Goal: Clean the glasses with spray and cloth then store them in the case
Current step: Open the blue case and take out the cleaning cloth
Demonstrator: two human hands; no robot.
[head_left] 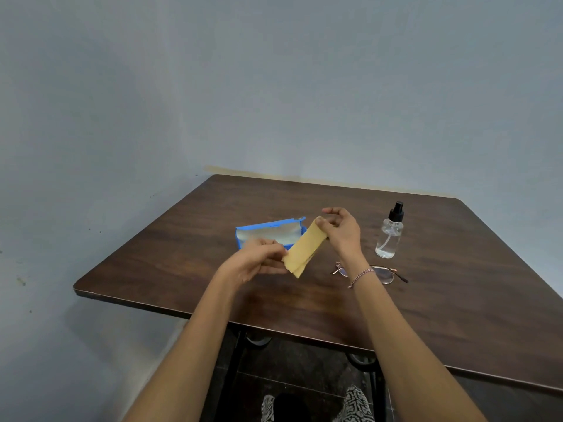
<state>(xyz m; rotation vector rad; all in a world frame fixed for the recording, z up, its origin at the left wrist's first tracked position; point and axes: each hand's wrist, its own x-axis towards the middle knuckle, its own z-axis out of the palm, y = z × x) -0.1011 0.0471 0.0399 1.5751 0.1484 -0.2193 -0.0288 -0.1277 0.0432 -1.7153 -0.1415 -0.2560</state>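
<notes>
A folded yellow cloth point(304, 247) is stretched in the air between both hands above the table. My left hand point(257, 259) pinches its lower end. My right hand point(341, 229) pinches its upper end. Behind the cloth a blue glasses case point(268, 231) lies open with a pale lining. The thin-rimmed glasses point(382, 274) rest on the table under my right wrist, partly hidden by it. A clear spray bottle point(390, 236) with a black pump stands upright to the right of my right hand.
The dark wooden table point(457, 315) stands in a corner of grey walls. Its near edge runs diagonally from left to lower right. Under it show metal table legs and my patterned trouser knees point(353, 403).
</notes>
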